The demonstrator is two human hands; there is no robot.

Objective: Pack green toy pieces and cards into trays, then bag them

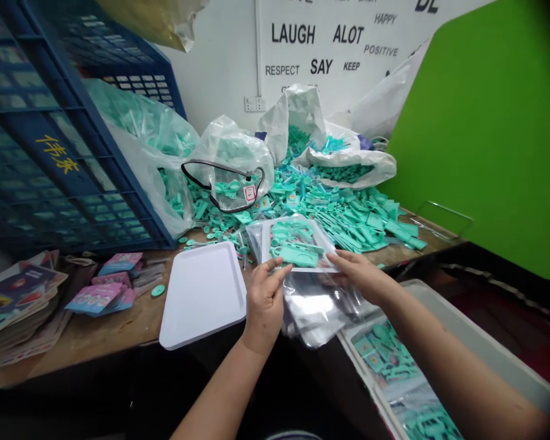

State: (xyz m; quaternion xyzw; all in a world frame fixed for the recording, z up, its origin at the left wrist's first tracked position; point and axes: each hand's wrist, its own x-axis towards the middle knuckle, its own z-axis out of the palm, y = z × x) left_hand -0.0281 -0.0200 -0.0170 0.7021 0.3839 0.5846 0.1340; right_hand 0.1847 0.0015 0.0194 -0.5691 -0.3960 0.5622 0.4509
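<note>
A clear plastic bag with a white border (323,264) holds several mint-green plastic pieces (297,247). My left hand (266,299) is at its lower left side, with thumb and fingers close together on the edge. On the right side, my right hand (360,275) grips the same bag, its fingers partly hidden behind the plastic. Beneath the bag lies a stack of shiny clear bags (316,311) that hangs past the table edge. To the left of my left hand rests a white tray (204,293) with nothing on it.
Loose mint-green pieces (348,217) are heaped behind the hands, below open plastic sacks (238,153). A blue crate (73,140), pink and blue packets (103,293) and printed cards (18,299) are at left. At lower right, a box (362,366) holds filled bags; a green panel (481,134) stands behind.
</note>
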